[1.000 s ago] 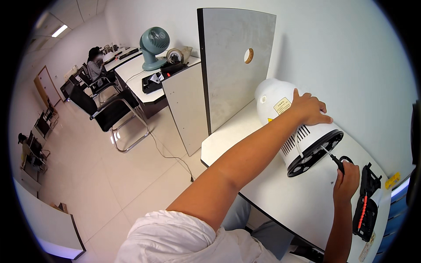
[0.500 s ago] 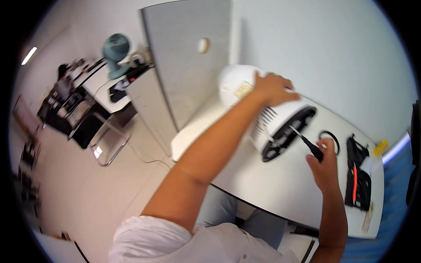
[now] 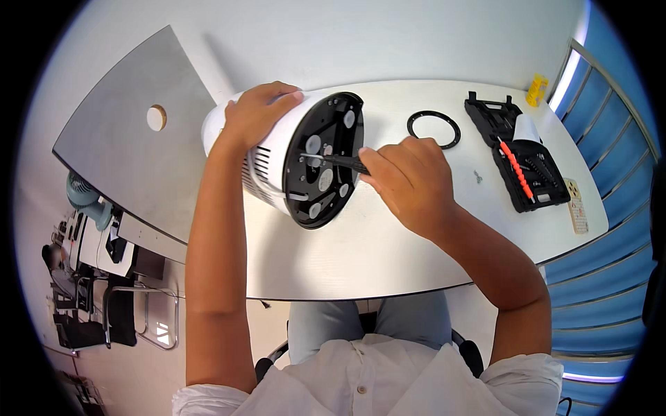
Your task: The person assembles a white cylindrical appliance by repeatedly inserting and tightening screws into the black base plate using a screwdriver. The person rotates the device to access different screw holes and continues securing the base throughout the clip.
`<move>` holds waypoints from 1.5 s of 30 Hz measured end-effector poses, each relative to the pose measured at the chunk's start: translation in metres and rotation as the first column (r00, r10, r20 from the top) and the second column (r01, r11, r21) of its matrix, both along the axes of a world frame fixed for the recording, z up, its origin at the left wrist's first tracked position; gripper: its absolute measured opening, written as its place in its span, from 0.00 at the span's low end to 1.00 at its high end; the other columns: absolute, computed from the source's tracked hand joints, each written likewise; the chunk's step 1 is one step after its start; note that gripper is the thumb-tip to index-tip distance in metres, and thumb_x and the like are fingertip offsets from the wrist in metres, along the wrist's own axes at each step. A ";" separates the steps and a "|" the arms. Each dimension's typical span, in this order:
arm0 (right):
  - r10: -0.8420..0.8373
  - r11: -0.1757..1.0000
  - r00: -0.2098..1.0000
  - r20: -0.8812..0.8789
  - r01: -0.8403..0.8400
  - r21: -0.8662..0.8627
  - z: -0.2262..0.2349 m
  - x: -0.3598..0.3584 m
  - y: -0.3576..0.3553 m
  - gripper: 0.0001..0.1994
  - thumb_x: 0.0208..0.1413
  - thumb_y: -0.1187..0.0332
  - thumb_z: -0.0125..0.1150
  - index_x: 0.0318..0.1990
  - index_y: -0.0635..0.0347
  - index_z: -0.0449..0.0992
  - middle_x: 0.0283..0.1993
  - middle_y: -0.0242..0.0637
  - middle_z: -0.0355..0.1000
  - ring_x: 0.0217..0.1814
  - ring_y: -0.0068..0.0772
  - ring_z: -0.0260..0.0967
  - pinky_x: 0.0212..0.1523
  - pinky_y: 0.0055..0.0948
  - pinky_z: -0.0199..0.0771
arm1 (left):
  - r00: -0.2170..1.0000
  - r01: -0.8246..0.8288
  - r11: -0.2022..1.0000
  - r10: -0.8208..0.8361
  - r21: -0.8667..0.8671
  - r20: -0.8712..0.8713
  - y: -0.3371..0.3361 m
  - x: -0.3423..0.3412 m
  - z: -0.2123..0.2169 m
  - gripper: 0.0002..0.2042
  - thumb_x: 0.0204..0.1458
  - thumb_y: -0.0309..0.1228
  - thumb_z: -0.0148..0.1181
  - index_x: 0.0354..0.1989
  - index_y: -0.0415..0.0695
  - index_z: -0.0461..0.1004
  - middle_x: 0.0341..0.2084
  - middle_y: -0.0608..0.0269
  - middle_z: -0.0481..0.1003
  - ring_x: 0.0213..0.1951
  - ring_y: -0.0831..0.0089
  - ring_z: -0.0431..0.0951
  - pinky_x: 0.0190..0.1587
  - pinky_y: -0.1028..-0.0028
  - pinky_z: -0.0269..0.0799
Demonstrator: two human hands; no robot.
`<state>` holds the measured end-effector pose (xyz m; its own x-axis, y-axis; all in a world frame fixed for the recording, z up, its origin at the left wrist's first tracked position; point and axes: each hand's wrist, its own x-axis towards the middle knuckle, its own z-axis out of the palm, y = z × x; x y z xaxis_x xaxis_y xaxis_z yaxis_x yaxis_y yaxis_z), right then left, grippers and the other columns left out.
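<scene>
Right hand is curled tight around a black-handled screwdriver — shaft aimed at the black base of a white appliance, though I can't tell if the tip's in a screw. Appliance is lying on its side on the bench, base facing that hand. Left hand is laid open over the body, thumb apart from the fingers, seemingly bracing it. Looks like the screw-turning step, in or out I can't say. Next move calls for a driver square to the screw and a firm left hand, imo. Further off — black ring, small screws, open tool case.
</scene>
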<state>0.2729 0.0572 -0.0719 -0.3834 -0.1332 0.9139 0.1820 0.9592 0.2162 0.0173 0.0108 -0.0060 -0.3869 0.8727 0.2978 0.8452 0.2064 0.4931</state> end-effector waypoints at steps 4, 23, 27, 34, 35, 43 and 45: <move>0.062 0.974 0.998 0.029 -0.055 -0.219 0.005 0.001 -0.010 0.18 0.36 0.68 0.72 0.37 0.60 0.74 0.28 0.34 0.69 0.27 0.34 0.64 0.29 0.31 0.60 | 1.000 0.002 1.000 -0.002 0.000 0.015 -0.001 0.004 0.000 0.25 0.48 0.57 0.51 0.47 0.54 0.79 0.45 0.63 0.78 0.51 0.63 0.74 0.62 0.57 0.45; 0.000 0.952 1.000 -0.002 -0.001 -0.305 -0.005 0.001 -0.015 0.11 0.46 0.75 0.60 0.38 0.59 0.69 0.30 0.30 0.66 0.31 0.32 0.63 0.26 0.33 0.61 | 0.983 0.020 1.000 -0.022 0.013 0.182 0.004 -0.004 -0.005 0.25 0.49 0.56 0.53 0.47 0.52 0.78 0.40 0.62 0.80 0.44 0.67 0.77 0.56 0.72 0.63; -0.001 0.963 0.999 -0.035 -0.008 -0.270 -0.004 0.002 -0.020 0.15 0.41 0.73 0.67 0.38 0.59 0.72 0.30 0.31 0.67 0.31 0.34 0.63 0.30 0.31 0.61 | 0.982 0.026 1.000 -0.027 0.004 0.188 0.005 -0.006 -0.006 0.25 0.49 0.57 0.52 0.47 0.53 0.78 0.39 0.62 0.80 0.44 0.68 0.77 0.55 0.72 0.64; -0.055 0.648 0.940 0.336 0.290 -0.705 0.012 0.000 -0.030 0.15 0.55 0.57 0.61 0.28 0.57 0.66 0.17 0.34 0.67 0.20 0.36 0.68 0.22 0.34 0.66 | 0.984 0.022 1.000 -0.023 0.009 0.178 0.006 -0.009 -0.008 0.25 0.49 0.57 0.52 0.45 0.53 0.79 0.37 0.63 0.80 0.43 0.69 0.77 0.57 0.71 0.61; -0.066 0.646 0.942 0.330 0.293 -0.705 0.011 0.000 -0.030 0.15 0.56 0.56 0.61 0.28 0.57 0.66 0.16 0.35 0.67 0.19 0.38 0.68 0.22 0.35 0.66 | 0.981 0.014 1.000 -0.016 0.011 0.192 0.006 -0.009 -0.009 0.24 0.49 0.57 0.52 0.45 0.53 0.79 0.37 0.64 0.80 0.43 0.69 0.77 0.57 0.71 0.61; 0.006 0.763 0.990 0.143 0.088 -0.640 0.004 0.003 -0.036 0.12 0.54 0.62 0.62 0.34 0.58 0.66 0.30 0.39 0.71 0.30 0.40 0.71 0.29 0.38 0.69 | 0.987 0.017 1.000 -0.014 -0.017 0.157 0.006 -0.008 -0.006 0.24 0.49 0.57 0.52 0.45 0.54 0.79 0.37 0.64 0.80 0.42 0.69 0.77 0.58 0.72 0.59; 0.010 0.801 0.996 0.090 0.046 -0.597 -0.003 -0.001 -0.031 0.12 0.53 0.65 0.62 0.37 0.57 0.65 0.32 0.37 0.69 0.33 0.39 0.69 0.30 0.38 0.66 | 0.987 0.019 1.000 -0.017 -0.010 0.160 0.007 -0.010 -0.007 0.24 0.49 0.57 0.52 0.45 0.54 0.79 0.37 0.64 0.80 0.43 0.69 0.77 0.58 0.72 0.59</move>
<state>0.2719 0.0265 -0.0748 -0.4593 0.4367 0.7735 0.2081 0.8995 -0.3843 0.0074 0.0174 -0.0126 -0.4132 0.8829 0.2230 0.7591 0.1988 0.6198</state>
